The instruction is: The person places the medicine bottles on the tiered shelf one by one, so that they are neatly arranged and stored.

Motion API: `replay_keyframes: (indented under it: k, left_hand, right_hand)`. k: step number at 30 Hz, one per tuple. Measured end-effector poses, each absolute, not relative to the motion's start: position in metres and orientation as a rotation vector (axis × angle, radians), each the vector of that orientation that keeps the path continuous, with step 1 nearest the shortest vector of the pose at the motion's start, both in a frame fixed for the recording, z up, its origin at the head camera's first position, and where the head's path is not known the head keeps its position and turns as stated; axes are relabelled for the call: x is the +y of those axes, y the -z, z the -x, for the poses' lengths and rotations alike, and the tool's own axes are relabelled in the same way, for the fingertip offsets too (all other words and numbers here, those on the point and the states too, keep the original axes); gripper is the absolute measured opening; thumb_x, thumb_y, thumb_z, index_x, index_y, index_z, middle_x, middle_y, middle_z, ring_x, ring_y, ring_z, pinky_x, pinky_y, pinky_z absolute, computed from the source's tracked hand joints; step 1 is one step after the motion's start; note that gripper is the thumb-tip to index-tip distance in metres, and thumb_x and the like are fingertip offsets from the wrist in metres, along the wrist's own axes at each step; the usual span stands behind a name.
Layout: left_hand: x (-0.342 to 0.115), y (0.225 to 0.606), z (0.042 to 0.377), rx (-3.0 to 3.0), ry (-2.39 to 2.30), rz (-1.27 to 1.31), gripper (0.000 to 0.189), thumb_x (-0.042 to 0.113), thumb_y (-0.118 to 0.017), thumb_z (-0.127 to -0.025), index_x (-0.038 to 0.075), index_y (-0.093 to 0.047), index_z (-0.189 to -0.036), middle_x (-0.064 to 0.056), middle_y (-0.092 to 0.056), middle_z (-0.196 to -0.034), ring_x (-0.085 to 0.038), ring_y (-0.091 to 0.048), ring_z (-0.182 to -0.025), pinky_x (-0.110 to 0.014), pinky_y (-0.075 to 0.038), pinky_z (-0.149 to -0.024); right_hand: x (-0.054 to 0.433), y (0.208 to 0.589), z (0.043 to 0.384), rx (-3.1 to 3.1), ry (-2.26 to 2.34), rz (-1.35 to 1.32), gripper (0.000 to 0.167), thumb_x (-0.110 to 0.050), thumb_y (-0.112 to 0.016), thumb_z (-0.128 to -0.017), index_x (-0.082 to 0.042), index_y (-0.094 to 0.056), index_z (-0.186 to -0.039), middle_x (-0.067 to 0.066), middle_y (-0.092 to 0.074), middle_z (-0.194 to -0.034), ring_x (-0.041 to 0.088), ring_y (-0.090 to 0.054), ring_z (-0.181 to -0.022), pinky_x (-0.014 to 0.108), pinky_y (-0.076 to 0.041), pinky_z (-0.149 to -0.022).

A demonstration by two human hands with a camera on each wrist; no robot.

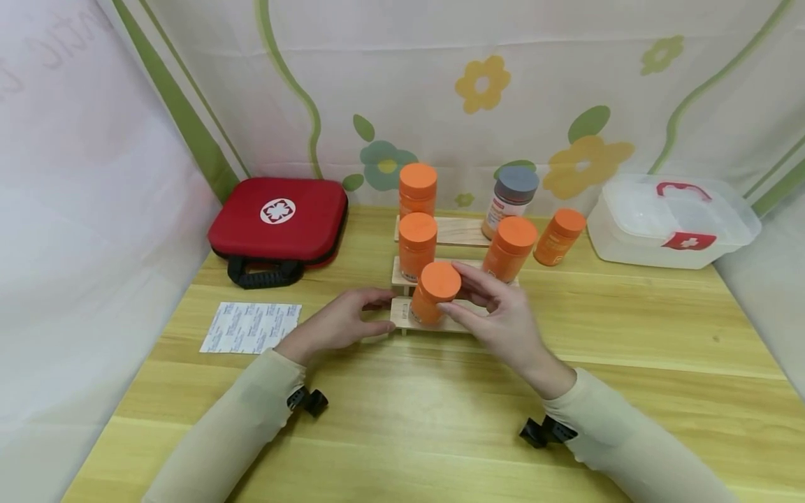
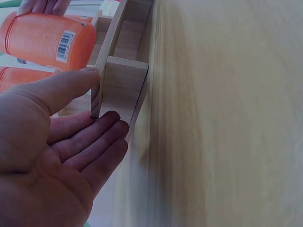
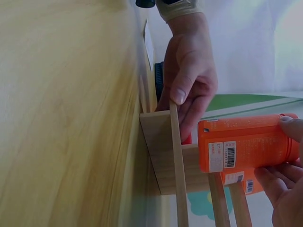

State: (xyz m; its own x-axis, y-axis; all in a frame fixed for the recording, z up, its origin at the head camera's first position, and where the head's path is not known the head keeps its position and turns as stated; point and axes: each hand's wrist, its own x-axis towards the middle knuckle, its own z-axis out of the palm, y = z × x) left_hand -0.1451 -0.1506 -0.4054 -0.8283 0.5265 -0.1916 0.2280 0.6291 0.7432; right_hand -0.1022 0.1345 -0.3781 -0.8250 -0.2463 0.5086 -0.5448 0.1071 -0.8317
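Observation:
A three-step wooden display rack [image 1: 462,231] stands mid-table. My left hand [image 1: 342,321] pinches the left end of its lowest step, thumb on top and fingers beneath, as the left wrist view shows. Over that step my right hand [image 1: 503,318] holds an orange bottle [image 1: 434,297] near its cap between thumb and fingers. In the right wrist view the bottle's base, with a barcode label, hangs slightly off the plank. Behind it, one orange bottle [image 1: 418,244] and another orange bottle [image 1: 511,246] sit on the middle step. The top step bears an orange bottle [image 1: 418,188] and a grey-capped bottle [image 1: 506,202].
A loose orange bottle [image 1: 558,237] stands right of the rack. At the back right is a translucent first-aid box [image 1: 666,223]; a red first-aid case [image 1: 283,213] lies back left. A printed white packet [image 1: 251,328] lies left of my left hand. A flowered curtain [image 1: 428,84] hangs behind.

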Motion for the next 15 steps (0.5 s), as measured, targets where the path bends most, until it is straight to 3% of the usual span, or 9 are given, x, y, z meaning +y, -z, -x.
replay_keyframes:
  k: [11, 15]
  left_hand:
    - [-0.151, 0.407, 0.146, 2.457, -1.044, -0.576, 0.063, 0.03, -0.079, -0.101, 0.01, -0.057, -0.156, -0.007, -0.062, -0.156, -0.029, -0.059, -0.145, -0.052, -0.045, -0.125]
    - [-0.151, 0.407, 0.145, 2.459, -1.044, -0.578, 0.064, 0.029, -0.079, -0.101, 0.01, -0.057, -0.157, -0.007, -0.062, -0.157, -0.028, -0.058, -0.145, -0.052, -0.044, -0.126]
  right_hand:
    - [0.117, 0.386, 0.103, -2.113, -1.773, -0.791, 0.065, 0.021, -0.082, -0.08, 0.011, -0.064, -0.141, 0.031, -0.07, -0.136, 0.003, -0.072, -0.12, 0.026, -0.063, -0.097]
    - [0.112, 0.388, 0.105, -2.153, -1.76, -0.753, 0.064, 0.017, -0.084, -0.082, 0.01, -0.064, -0.142, 0.028, -0.071, -0.138, 0.015, -0.074, -0.121, 0.025, -0.062, -0.098]
